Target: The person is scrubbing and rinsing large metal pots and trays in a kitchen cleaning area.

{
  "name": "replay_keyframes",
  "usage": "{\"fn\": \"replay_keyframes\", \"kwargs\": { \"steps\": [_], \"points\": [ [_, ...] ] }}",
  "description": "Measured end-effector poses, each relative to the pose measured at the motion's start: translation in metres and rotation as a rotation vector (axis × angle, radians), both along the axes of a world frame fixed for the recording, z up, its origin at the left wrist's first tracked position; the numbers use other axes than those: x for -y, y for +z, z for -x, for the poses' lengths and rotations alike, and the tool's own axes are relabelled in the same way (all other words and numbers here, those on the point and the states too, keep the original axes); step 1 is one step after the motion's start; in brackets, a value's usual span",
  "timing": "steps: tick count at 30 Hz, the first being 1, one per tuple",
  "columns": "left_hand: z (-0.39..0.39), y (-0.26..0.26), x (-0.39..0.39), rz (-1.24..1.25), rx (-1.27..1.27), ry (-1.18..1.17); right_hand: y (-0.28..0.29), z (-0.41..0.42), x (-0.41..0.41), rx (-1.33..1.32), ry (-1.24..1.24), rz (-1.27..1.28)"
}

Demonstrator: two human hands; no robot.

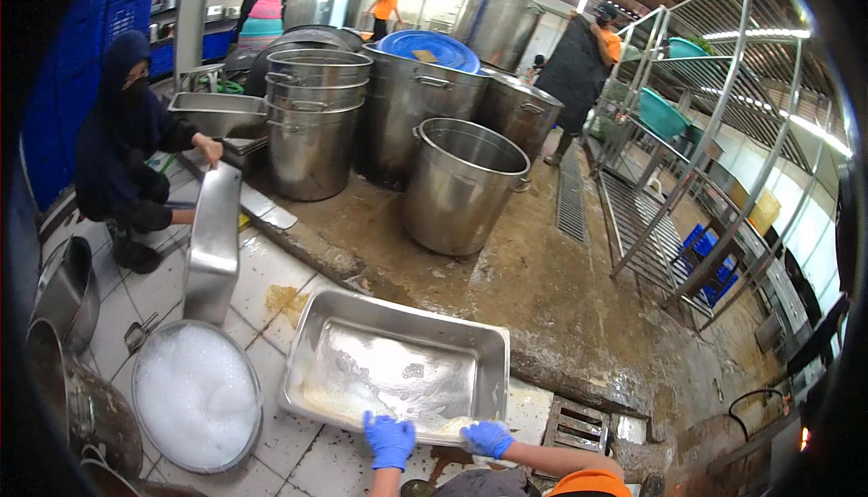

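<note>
In front of me a deep rectangular stainless-steel pan (447, 331) rests on the wet tiled floor, its inside wet with some suds. My left hand (390, 441), in a blue glove, grips the near rim, fingers over the edge. My right hand (487, 439), also blue-gloved, is at the near right corner. Under its fingertips lies a pale, soft-looking scrubber or cloth (458, 424), partly hidden and too blurred to name surely. To the left of the pan stands a round basin (255, 422) filled with white foam (193, 392).
A crouching person (122, 137) holds another steel pan (215, 239) upright at left. Large steel stockpots (461, 205) stand on the raised concrete beyond. A metal rack (712, 110) rises at right, near a floor drain grate (576, 429). Dirty pots (102, 415) crowd the lower left.
</note>
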State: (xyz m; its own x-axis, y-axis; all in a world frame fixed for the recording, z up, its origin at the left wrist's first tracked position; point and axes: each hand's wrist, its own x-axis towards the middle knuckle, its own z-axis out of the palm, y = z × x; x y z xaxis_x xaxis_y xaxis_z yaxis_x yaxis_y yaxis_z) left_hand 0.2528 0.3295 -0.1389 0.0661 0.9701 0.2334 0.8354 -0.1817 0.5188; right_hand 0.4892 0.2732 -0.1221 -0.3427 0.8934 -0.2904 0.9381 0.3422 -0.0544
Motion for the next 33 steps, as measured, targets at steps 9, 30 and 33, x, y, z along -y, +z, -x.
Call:
{"fn": "replay_keyframes", "kwargs": {
  "steps": [9,30,33],
  "points": [
    [0.063,0.001,-0.027,-0.154,-0.052,-0.165,0.04,0.095,-0.008,-0.277,0.109,0.272],
    [0.087,0.001,-0.025,-0.174,0.382,0.603,0.011,-0.036,-0.116,0.338,0.758,0.194],
    [0.072,-0.03,-0.036,0.048,0.799,0.649,-0.063,-0.07,-0.177,0.482,1.067,-0.14]
  ]
}}
